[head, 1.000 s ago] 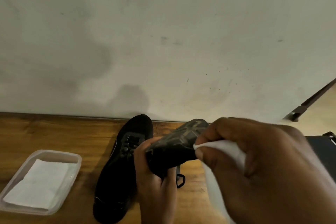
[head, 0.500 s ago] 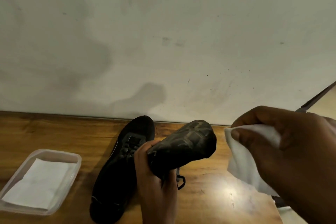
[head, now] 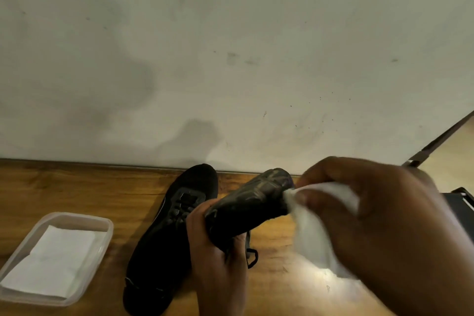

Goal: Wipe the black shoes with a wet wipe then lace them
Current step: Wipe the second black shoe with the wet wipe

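My left hand (head: 218, 251) grips a black shoe (head: 251, 202) around its middle and holds it above the table with the sole turned up and the toe pointing to the far right. My right hand (head: 379, 226) pinches a white wet wipe (head: 315, 233) and presses it against the toe end of that sole. A black lace end (head: 252, 258) dangles under the held shoe. The other black shoe (head: 169, 236) lies upright on the wooden table (head: 77, 187), toe towards the wall, just left of my left hand.
A clear plastic tray (head: 102, 246) holding white wipes (head: 51, 261) sits at the table's left front. A pale wall (head: 230, 59) runs right behind the table. A dark object (head: 459, 208) lies at the right edge, partly hidden by my right hand.
My right hand swung away to the right with the wipe, then came back left; the wipe now touches the toe of the held shoe. The left hand and both shoes barely moved.
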